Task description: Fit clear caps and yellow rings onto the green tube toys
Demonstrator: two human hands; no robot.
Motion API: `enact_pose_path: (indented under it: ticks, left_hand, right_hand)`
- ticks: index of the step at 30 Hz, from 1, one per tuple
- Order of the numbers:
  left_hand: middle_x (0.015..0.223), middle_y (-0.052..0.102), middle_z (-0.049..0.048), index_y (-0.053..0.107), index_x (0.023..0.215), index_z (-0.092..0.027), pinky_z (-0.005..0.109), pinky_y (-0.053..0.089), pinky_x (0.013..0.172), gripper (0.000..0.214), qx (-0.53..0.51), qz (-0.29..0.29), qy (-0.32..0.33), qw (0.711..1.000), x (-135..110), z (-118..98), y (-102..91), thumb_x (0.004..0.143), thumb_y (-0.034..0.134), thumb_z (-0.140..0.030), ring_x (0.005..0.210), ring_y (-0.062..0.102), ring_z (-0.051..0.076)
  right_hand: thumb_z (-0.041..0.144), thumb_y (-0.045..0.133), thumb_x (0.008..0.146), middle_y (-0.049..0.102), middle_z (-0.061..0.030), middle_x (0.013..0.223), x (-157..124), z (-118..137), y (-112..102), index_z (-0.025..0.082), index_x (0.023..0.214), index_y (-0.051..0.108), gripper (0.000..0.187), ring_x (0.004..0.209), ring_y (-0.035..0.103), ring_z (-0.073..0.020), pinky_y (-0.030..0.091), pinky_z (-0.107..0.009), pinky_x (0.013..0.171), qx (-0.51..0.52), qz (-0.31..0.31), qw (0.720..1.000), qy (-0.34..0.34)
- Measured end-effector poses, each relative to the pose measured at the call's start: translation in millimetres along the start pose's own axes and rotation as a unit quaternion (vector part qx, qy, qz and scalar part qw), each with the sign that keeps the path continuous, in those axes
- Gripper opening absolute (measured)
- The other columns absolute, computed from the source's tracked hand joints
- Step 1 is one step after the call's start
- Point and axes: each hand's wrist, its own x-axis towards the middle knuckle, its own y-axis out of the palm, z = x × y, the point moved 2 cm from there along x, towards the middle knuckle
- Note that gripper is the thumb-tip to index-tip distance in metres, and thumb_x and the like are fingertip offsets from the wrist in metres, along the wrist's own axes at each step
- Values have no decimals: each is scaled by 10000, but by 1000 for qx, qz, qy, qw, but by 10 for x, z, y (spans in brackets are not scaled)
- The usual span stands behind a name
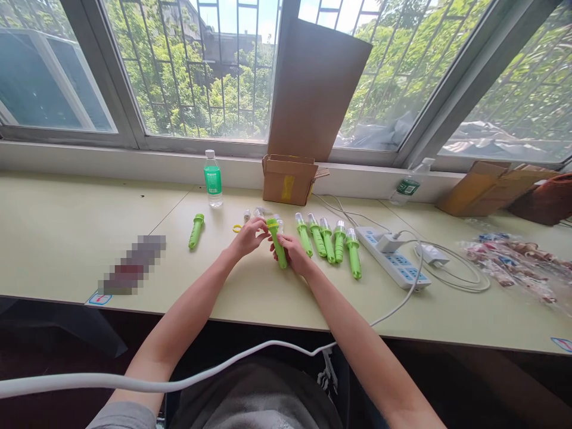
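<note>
A green flashlight body (279,253) with a ribbed, threaded top is tilted above the table between my hands. My right hand (295,253) wraps round its shaft from the right. My left hand (249,237) is closed at its upper end, fingertips against the ribbed rim. Just behind the hands lie small clear plastic pieces (258,212), partly hidden, and a yellow ring (236,228). To the right, several green flashlights with clear tops (328,241) lie in a row. Another green flashlight body (195,231), without a clear top, lies to the left.
A water bottle (213,182) and a cardboard box (288,180) stand by the window. On the right are a power strip (393,259) with white cables, bagged parts (513,262), a second bottle (411,183) and another carton (487,187). A white cable (201,375) crosses before my body.
</note>
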Motion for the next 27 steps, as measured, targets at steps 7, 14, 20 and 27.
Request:
enact_pose_path:
  ticks: [7,14,20,27]
  left_hand:
    - [965,601,47,565,828,-191,328,533,763,39,56,11,-3,998,-28,-25,33,857,580,-213,925,580,171]
    - [945,599,44,544,831,-194,314,527,722,64,79,17,-12,997,-42,-52,7,865,565,-244,890,586,170]
    - [940,595,45,528,829,-194,312,524,717,21,92,9,-17,996,-45,-11,-5,842,543,-187,885,586,171]
    - [936,591,51,530,831,-204,312,512,712,23,129,-17,-39,991,-34,48,-22,844,548,-213,920,570,191]
  right_hand:
    - [506,510,845,510,2,589,27,-8,-5,128,946,612,404,427,425,-88,301,-217,384,34,-17,999,20]
    - [498,493,850,508,-1,583,20,10,16,138,996,611,406,422,413,-93,283,-216,377,30,-38,999,24]
    - [499,496,848,503,-3,585,15,20,19,135,996,613,410,428,413,-97,292,-221,382,28,-36,999,21]
    - [504,513,834,507,8,604,29,0,-22,150,1037,593,416,433,416,-91,297,-217,390,57,-35,998,22]
